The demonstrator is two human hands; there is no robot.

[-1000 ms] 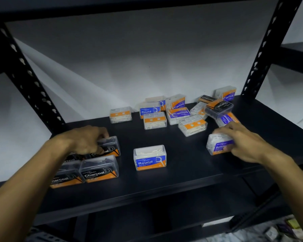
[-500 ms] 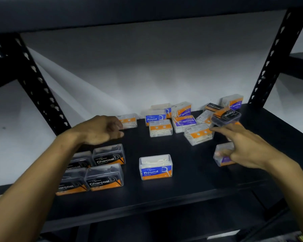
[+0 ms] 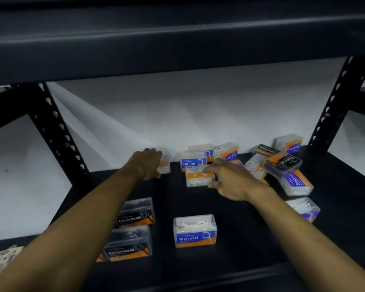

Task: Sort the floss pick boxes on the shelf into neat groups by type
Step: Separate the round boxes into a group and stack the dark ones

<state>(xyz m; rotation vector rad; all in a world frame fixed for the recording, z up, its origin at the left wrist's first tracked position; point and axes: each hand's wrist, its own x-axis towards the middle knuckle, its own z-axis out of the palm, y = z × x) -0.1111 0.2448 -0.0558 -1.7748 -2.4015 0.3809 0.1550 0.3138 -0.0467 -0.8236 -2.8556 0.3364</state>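
Charcoal boxes (image 3: 135,228) at 7 o'clock on shelf (image 3: 230,260) | left hand (image 3: 145,164) at 11, fingers curled over clear box (image 3: 164,166), grip unclear | Round box (image 3: 195,231) at 6 | right hand (image 3: 230,179) fingers spread, touching orange box (image 3: 198,179) at 12 | mixed pile (image 3: 282,165) at 2

A dark metal shelving unit (image 3: 230,268) is seen against a plain white wall (image 3: 177,114). An upper shelf board (image 3: 177,39) is stretched across the top of the view. Two perforated black uprights are set at the back, one on the left (image 3: 57,131) and one on the right (image 3: 337,102). The wall is crossed by soft diagonal shadows, and the lighting is dim.
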